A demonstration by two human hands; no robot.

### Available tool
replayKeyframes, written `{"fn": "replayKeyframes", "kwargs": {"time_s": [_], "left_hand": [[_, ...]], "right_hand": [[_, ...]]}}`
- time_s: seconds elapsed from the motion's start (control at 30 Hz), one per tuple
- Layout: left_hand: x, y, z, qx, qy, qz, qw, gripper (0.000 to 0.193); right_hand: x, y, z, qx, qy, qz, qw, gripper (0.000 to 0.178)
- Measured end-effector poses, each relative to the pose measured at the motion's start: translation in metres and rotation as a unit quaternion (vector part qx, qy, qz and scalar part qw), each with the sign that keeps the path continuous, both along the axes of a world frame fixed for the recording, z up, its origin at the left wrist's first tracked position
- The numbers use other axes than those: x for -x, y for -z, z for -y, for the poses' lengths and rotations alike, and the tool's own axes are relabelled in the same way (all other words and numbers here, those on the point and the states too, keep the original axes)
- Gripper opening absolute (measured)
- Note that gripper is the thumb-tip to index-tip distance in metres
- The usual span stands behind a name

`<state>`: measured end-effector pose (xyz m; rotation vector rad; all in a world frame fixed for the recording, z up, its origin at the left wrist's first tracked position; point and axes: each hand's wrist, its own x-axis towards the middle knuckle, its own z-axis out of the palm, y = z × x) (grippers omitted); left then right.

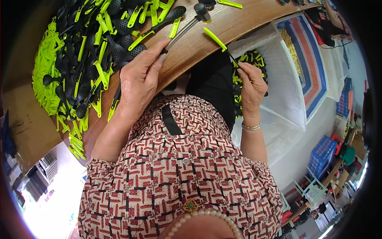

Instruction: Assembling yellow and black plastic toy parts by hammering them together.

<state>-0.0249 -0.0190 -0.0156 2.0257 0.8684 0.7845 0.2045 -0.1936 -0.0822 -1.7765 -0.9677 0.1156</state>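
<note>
My left hand (140, 73) is closed round the handle end of a small mallet (203, 14), whose grey shaft slants up and right to a dark head with a yellowish face, over the wooden table (179, 55). In a pinch, my right hand (253, 84) holds a utensil (215, 38) by its black stem. Its bright green handle points up and left, over the table's edge; its working end is hidden by my fingers. Beside my left hand lies a black slotted spoon (175, 14) with a green handle.
A large heap of black utensils (115, 51) with green handles covers the table's left part, beside a pile of loose green handles (45, 67). Below my right hand, a white sack (278, 75) holds more utensils. A striped sack (308, 59) stands farther right; cardboard (32, 127) is at left.
</note>
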Motion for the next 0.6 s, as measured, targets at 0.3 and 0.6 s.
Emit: {"fn": "replayKeyframes", "kwargs": {"time_s": [0.3,0.6], "left_hand": [[0.000,0.011,0.003,-0.040,0.032,-0.012,0.999,0.032],[-0.017,-0.012,0.012,-0.243,0.064,-0.021,0.968,0.045]], "right_hand": [[0.002,0.004,0.001,-0.004,0.007,-0.046,0.999,0.018],[0.014,-0.008,-0.005,0.048,0.017,0.357,0.933,0.024]]}}
